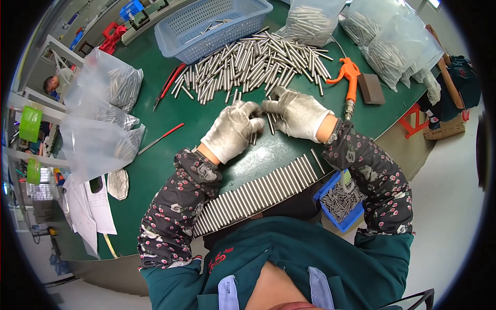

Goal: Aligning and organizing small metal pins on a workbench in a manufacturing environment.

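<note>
Both my hands wear grey-white work gloves and meet over a green table (pixel 170 155). My left hand (pixel 233 130) is curled around a few short metal rods (pixel 253 138) that stick out below its fingers. My right hand (pixel 295 112) grips metal rods too, one rod (pixel 270 123) showing between the two hands. Just beyond the hands lies a big loose heap of the same metal rods (pixel 253 64). Between my forearms and my body, a long neat row of rods (pixel 258 194) lies side by side along the table's near edge.
A blue plastic basket (pixel 206 26) stands behind the heap. Clear bags of rods sit at the back right (pixel 387 41) and at the left (pixel 103 113). An orange air blow gun (pixel 350 77), a brown block (pixel 371 89), red tools (pixel 168 85) and a blue bin of rods (pixel 341 201) are nearby.
</note>
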Motion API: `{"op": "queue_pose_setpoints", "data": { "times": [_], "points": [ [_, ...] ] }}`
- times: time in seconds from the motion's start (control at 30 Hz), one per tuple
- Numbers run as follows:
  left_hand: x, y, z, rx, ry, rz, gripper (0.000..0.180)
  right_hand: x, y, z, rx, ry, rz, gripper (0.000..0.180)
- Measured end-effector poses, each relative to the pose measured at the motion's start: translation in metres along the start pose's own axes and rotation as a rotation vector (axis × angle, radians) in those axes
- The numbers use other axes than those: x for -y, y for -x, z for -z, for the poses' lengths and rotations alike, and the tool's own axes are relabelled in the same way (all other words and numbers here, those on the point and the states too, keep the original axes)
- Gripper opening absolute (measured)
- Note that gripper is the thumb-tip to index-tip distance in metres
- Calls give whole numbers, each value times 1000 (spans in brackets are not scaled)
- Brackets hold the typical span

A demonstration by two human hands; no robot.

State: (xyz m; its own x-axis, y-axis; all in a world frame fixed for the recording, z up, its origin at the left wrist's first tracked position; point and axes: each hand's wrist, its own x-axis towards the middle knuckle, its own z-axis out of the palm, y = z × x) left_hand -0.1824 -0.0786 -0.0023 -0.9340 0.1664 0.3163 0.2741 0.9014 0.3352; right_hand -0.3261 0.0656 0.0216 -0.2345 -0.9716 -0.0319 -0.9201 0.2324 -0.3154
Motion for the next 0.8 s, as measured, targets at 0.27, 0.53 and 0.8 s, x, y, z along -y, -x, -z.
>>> {"op": "queue_pose_setpoints", "data": {
  "times": [0.27,0.53,0.8],
  "points": [
    [-15,5,3,171,251,483,75,-20,13,-1,-57,-75,50,72],
    [-26,-27,-14,143,159,571,82,-9,4,-2,113,-34,-74,78],
    [-19,-35,-35,-23,292,631,89,-19,6,7,134,-86,-86,75]
  ]
}}
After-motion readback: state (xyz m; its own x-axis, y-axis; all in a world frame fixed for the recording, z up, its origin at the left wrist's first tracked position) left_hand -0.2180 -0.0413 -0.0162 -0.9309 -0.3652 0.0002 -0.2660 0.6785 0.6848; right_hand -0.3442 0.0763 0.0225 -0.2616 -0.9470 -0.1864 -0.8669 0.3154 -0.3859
